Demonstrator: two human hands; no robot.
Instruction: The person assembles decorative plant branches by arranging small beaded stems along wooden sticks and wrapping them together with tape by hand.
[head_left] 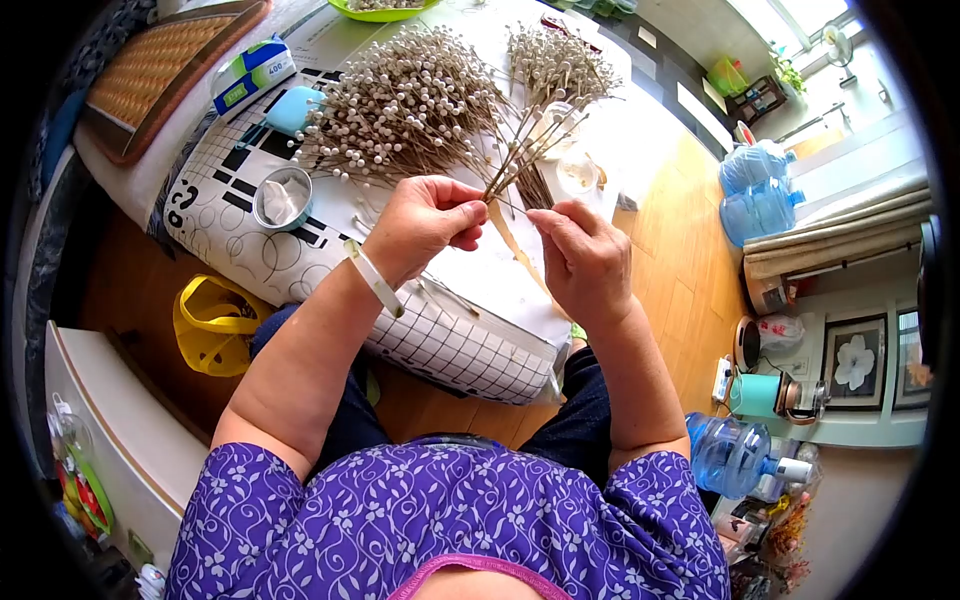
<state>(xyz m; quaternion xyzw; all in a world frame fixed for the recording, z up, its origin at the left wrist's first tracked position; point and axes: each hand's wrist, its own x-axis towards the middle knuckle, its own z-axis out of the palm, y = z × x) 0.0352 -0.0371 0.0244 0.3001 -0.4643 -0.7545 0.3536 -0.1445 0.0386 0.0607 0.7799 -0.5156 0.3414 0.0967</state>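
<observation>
My left hand point(428, 222), with a pale bangle point(374, 278) on its wrist, is closed around a small bunch of thin brown stems point(520, 150) that fan up and away. My right hand point(585, 255) pinches a thin strand running from the base of that bunch; whether it is a stem or a thread I cannot tell. Beyond my left hand lies a big heap of dried stems with small whitish round heads point(405, 100). Further right is a second pile of such stems point(562, 65).
On the patterned cloth point(265, 250) sit a tin with white tissue point(283, 198), a light-blue case point(293, 110) and a blue-green tissue pack point(252, 75). A green dish point(385, 8) stands at the far edge. A yellow bag point(215, 325) is below left; water bottles point(755, 205) stand right.
</observation>
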